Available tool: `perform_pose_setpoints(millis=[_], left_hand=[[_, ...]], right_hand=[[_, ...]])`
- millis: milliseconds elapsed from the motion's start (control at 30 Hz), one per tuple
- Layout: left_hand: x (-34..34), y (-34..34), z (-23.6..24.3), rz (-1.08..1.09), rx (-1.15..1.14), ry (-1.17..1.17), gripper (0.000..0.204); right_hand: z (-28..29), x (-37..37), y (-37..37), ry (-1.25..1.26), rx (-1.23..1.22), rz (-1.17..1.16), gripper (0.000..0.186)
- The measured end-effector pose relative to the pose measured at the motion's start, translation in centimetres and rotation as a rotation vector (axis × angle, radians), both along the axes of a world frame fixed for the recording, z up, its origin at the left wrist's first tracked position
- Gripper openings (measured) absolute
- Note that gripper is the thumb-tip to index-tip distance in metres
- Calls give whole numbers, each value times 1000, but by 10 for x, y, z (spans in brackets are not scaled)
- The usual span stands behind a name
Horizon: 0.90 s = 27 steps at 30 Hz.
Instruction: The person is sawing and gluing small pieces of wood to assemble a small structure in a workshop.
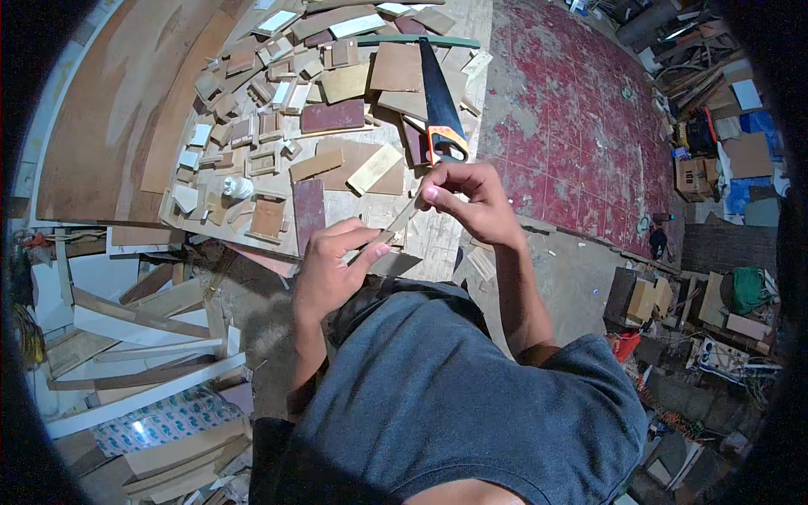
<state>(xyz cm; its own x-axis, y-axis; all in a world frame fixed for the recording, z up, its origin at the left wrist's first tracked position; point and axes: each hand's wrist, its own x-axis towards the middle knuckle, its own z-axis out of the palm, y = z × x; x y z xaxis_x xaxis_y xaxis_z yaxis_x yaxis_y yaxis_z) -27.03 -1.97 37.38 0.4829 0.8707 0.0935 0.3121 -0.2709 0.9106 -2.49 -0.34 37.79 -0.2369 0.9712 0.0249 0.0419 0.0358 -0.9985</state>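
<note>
A thin strip of wood is held slantwise between both hands, above the near edge of the worktable. My left hand pinches its lower end between thumb and fingers. At the upper end, my right hand grips the strip between thumb and forefinger. Just beyond the right hand lies a handsaw with a dark blade and an orange and black handle. A pale yellow wood block and a dark red board lie on the table near the left hand.
Many small wood offcuts cover the table. A small white bottle stands among them. Large wooden panels lean at the left. Scrap boards pile up on the lower left floor; boxes and clutter line the right side.
</note>
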Motion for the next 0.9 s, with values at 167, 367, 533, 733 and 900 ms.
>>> perform_pose_setpoints(millis=[167,367,533,733,900], left_hand=[[-5,-2,-3,-67,-37,22,17],[-1,-4,-8,-140,69,-2,19],[6,-4,-16,-50,311,130,19],[12,-17,-49,-6,297,180,12],[13,-21,-79,-71,-110,-14,11]], right_hand=[[-13,-6,-5,44,-86,34,26],[-39,-8,-12,288,-401,78,19],[-60,-9,-19,406,-523,-57,19],[-97,-19,-36,348,-426,-341,19],[-124,-16,-51,230,-418,-407,17]])
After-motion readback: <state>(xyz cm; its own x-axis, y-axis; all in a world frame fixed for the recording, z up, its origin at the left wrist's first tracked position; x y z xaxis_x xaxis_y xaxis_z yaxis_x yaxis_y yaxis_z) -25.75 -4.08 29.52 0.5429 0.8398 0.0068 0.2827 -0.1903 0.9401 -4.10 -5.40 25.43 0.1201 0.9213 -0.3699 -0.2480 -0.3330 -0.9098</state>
